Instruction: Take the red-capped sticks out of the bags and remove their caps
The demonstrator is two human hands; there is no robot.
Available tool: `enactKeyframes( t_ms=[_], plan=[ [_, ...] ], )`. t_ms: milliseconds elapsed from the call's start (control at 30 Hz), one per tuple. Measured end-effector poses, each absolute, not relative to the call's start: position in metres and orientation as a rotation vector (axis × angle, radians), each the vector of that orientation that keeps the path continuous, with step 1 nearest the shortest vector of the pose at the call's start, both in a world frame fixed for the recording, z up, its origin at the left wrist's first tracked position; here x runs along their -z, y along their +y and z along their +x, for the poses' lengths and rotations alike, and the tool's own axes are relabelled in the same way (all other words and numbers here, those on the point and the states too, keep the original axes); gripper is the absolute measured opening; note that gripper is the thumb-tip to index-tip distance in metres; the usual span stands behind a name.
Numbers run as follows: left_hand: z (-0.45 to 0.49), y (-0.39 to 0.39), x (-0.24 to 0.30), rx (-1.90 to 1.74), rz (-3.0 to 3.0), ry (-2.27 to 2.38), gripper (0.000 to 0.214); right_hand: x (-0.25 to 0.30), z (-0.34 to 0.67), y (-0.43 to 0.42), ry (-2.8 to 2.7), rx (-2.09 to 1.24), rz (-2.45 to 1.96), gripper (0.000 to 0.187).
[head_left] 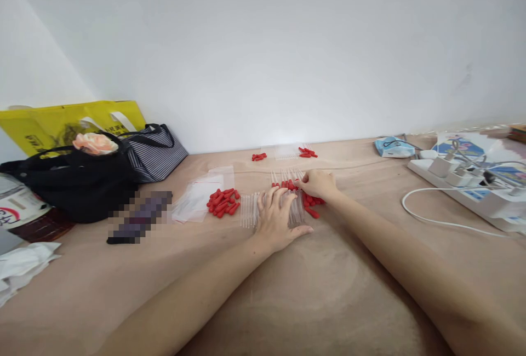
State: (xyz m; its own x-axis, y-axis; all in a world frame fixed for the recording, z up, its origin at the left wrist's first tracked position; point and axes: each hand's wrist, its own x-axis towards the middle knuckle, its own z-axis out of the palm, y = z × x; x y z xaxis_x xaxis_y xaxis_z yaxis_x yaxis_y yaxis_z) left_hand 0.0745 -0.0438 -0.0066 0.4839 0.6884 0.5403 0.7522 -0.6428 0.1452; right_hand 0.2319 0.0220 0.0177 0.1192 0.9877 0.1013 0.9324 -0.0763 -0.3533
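My left hand (272, 223) lies with its fingers spread over a row of thin clear tubes (248, 211), and its thumb points right over the table. Just behind the tubes, my right hand (320, 183) is closed in a pinch at a row of red-bulbed droppers (284, 181), whose pale tips point toward the wall. Its fingertips are on a red rubber bulb at the right end of that row. Partly under the right wrist lie loose red rubber bulbs (313, 213). Another pile of red bulbs (224, 202) sits left of the tubes.
Clear plastic bags (193, 198) lie left of the bulbs, near a pixelated dark object (142, 218). Droppers with red bulbs (308, 152) lie by the wall. Black (78, 186), striped (154, 153) and yellow (36, 126) bags stand left. A power strip (472, 197), cables and a blue mask (394, 147) are right.
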Motion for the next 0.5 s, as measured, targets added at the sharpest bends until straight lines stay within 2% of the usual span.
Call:
enactKeyframes(
  t_ms=[333,400,500],
  plan=[
    [0.015,-0.059,0.001,0.885,-2.537,-1.139,0.034,-0.024,0.241,0.004,-1.781,-0.169,-1.98,0.024],
    [0.005,-0.056,0.001,0.919,-2.499,-1.168,0.033,-0.021,0.246,-0.009,-1.828,-0.128,-1.809,0.022],
    [0.001,-0.052,0.002,0.985,-2.432,-1.188,0.045,-0.012,0.252,-0.032,-1.943,0.008,-1.508,0.017]
  ],
)
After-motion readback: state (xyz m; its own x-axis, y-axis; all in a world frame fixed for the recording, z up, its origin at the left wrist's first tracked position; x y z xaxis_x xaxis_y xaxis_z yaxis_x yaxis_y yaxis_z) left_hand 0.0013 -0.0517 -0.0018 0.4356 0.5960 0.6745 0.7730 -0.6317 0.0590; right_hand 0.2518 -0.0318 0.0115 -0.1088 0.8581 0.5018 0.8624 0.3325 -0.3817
